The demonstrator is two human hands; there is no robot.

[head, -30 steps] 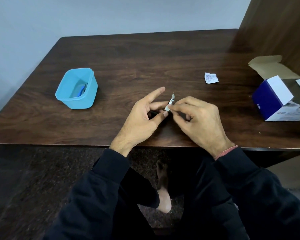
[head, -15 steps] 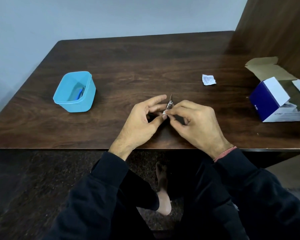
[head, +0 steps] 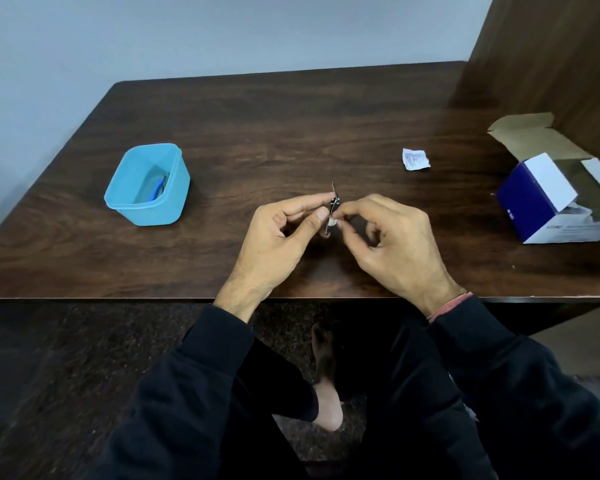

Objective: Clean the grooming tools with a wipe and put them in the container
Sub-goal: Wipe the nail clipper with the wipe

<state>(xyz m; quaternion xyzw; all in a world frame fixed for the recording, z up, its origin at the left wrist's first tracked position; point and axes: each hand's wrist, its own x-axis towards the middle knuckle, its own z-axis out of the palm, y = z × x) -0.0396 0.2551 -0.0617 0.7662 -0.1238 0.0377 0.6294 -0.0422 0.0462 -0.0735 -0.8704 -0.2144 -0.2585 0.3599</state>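
A small metal nail clipper (head: pixel 334 203) stands nearly upright between my two hands over the front middle of the table. My left hand (head: pixel 278 244) pinches it between thumb and forefinger. My right hand (head: pixel 392 244) pinches a small white wipe (head: pixel 332 222) against the clipper's lower part. The light blue container (head: pixel 146 184) sits at the left of the table, with a blue tool (head: pixel 159 187) lying inside it.
A torn white wipe wrapper (head: pixel 415 159) lies on the dark wooden table (head: pixel 291 133) at centre right. An open blue and white box (head: pixel 561 199) stands at the right edge, beside a wooden panel. A pale wall runs behind the table.
My left forefinger has curled down onto the clipper. The clipper has turned edge-on and more upright. Both hands stay in the same spot.
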